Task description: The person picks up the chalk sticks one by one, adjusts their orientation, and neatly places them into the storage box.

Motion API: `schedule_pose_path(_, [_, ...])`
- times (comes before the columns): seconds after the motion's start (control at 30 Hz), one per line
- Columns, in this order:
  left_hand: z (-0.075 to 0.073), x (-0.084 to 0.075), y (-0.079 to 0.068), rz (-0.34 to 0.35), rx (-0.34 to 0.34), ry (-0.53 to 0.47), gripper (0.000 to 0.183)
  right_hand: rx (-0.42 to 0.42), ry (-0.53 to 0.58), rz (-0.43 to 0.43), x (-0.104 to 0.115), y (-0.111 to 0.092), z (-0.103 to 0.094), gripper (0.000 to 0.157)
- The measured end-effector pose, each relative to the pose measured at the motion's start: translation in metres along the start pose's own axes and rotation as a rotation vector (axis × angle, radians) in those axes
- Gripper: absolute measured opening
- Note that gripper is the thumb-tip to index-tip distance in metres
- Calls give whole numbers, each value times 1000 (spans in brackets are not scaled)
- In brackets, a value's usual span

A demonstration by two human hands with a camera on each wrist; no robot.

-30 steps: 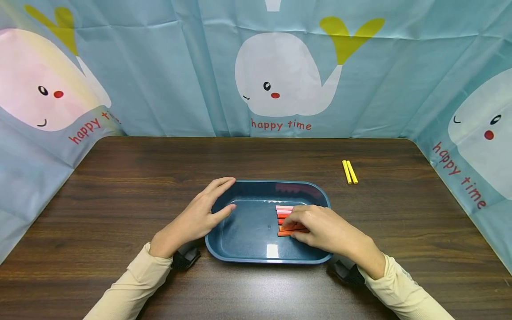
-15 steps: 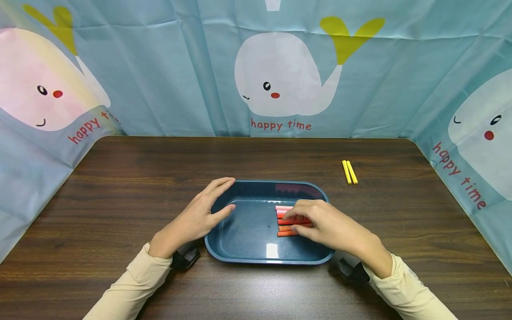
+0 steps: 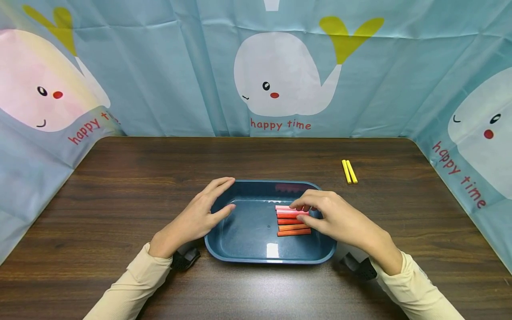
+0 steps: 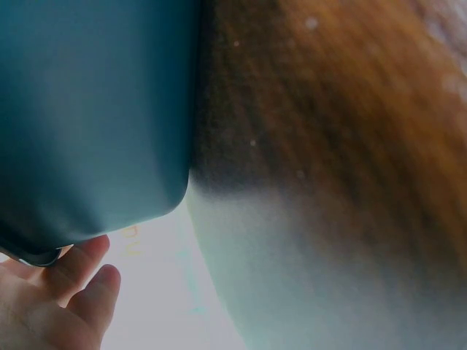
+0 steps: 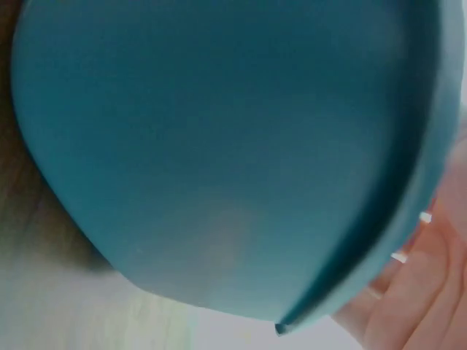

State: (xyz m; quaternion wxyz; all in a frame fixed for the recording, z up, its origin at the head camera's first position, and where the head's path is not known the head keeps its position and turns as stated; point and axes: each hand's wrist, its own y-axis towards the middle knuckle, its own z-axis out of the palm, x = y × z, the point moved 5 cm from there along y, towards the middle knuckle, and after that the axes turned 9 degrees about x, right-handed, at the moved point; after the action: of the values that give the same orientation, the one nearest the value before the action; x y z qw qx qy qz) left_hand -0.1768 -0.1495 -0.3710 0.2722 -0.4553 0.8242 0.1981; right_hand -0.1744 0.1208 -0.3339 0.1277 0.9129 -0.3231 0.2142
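Observation:
A dark blue oval-cornered tray (image 3: 248,253) stands on the table before the person. On its floor, toward the right, several short chalk-like sticks lie side by side: pink sticks (image 3: 282,207) at the back, red sticks (image 3: 286,221) in the middle and orange sticks (image 3: 294,232) at the front. The right hand (image 3: 334,218) is over their right ends, fingers bent loosely and thumb apart, near the pink and red ones; whether the fingertips touch them cannot be made out. At the tray's left rim rests the left hand (image 3: 196,218), fingers extended and holding nothing.
Two yellow sticks (image 3: 349,172) lie on the brown wooden table (image 3: 160,160), behind the tray and to its right. A light blue curtain (image 3: 160,89) with whale prints hangs along the table's back and sides. Both wrist views mostly show the tray's outer wall (image 4: 95,109).
The right hand has shifted back and right, from the orange sticks to the pink and red ones, uncovering the orange pair. The left hand and the yellow sticks have stayed put.

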Motion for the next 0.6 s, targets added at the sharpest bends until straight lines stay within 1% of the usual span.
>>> schedule_pose_path(0.2, [0,0,0,3,-2,11,63,-37,-2,7,-3,-3,-8,18])
schedule_pose_path(0.37, [0,0,1,5,-3,20,63,-78,-12,-8,-7,-5,-14,22])
schedule_pose_path(0.6, [1,0,0,-9,12,6,64,-105,-21,12,-14,-9,-21,25])
